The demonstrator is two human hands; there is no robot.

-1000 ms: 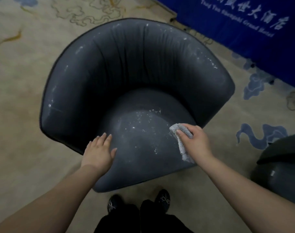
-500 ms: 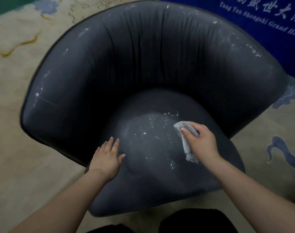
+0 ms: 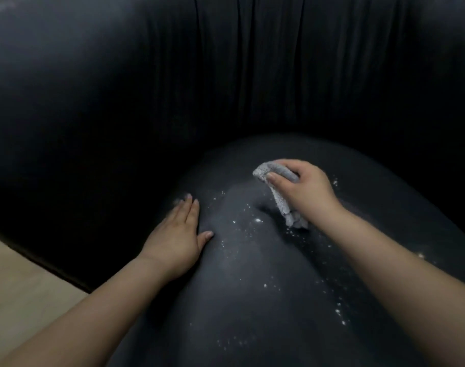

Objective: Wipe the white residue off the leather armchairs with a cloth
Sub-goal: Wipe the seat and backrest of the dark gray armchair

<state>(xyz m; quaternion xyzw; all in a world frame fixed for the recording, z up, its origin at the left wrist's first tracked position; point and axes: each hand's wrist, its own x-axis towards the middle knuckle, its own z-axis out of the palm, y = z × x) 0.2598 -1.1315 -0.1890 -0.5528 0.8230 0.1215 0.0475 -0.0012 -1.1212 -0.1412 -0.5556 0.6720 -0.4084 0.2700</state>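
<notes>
A dark grey leather armchair (image 3: 226, 75) fills nearly the whole view, its pleated backrest above and its rounded seat cushion (image 3: 252, 300) below. White residue (image 3: 258, 221) speckles the seat in scattered flecks, thickest near the middle and along the right side. My right hand (image 3: 303, 192) grips a bunched grey cloth (image 3: 281, 202) and presses it on the far part of the seat. My left hand (image 3: 178, 234) rests flat on the seat's left side, fingers straight, thumb spread.
A strip of beige carpet (image 3: 19, 287) shows at the lower left, beside the chair's outer edge. The backrest curves closely round the seat on the left, back and right.
The view has closed in on the seat, so the chair now fills the frame. My right hand with the cloth has moved further back on the seat; my left hand stays flat on it.
</notes>
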